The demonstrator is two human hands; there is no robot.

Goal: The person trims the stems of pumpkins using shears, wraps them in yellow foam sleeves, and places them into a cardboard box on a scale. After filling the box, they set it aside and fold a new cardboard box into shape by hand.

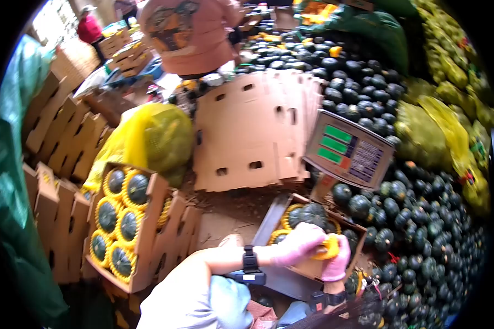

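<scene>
Squash [107,217] in yellow foam nets [127,177] fill a packed carton [149,233] left of the open carton [307,268], with a strip of floor [247,205] between. Above the open carton, left hand [299,244] and right hand [336,262] pinch a yellow net [329,248] (exact finger placement is blurred). Beyond that carton's far edge stands the scale display [348,149]; loose squash [422,241] crowd its right edge.

Beyond the stack of flat cardboard [239,134], far to its left, glows a window or opening [50,21] (too washed out by daylight to tell which), near a tan, blurred wall [78,57]. Just before the stack lies brown, littered floor [250,205]; well left of it, green sheeting [13,192] hangs.
</scene>
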